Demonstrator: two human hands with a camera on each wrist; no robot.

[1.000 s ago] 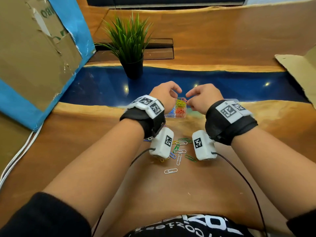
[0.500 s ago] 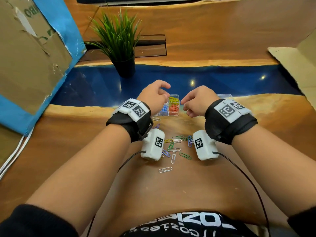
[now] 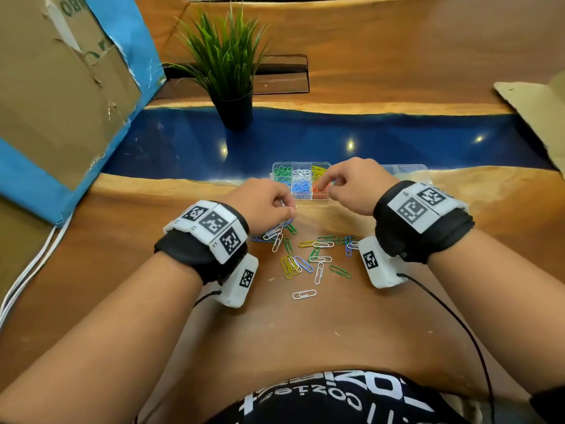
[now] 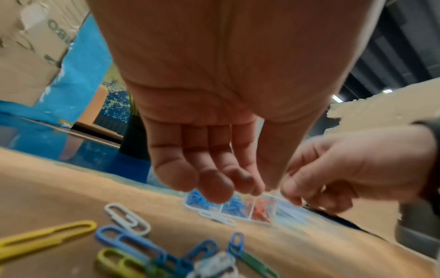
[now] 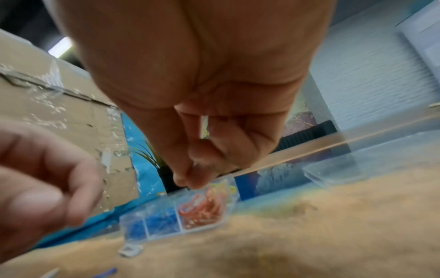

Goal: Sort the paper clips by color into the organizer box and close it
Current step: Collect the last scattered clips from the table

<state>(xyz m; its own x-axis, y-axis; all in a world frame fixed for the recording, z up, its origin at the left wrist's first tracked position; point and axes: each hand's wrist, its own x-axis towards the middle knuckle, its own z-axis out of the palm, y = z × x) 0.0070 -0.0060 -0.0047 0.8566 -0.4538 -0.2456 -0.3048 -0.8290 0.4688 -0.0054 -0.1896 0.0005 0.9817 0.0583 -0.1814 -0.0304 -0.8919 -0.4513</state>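
The clear organizer box (image 3: 301, 164) stands open at the wooden table's blue strip, holding green, white, yellow, blue and red clips in separate compartments. Its lid (image 3: 408, 172) lies flat to the right. Loose paper clips (image 3: 305, 255) of mixed colours are scattered on the wood between my wrists. My left hand (image 3: 286, 209) hovers over the pile's far left end, fingers hanging down and holding nothing that I can see. My right hand (image 3: 328, 186) is over the red compartment (image 5: 202, 210), thumb and fingertips pinched on something small and mostly hidden, seemingly a clip. A white clip (image 4: 219, 218) lies just in front of the box.
A potted plant (image 3: 229, 71) stands behind the box on the blue strip. A large cardboard sheet with blue backing (image 3: 61, 87) leans at the left, and more cardboard (image 3: 538, 117) sits at the right. White cables (image 3: 24, 270) run along the left table edge.
My left hand has drawn back from the box down to the loose pile. My right hand has stayed by the box, its fingertips now pinched over the red compartment.
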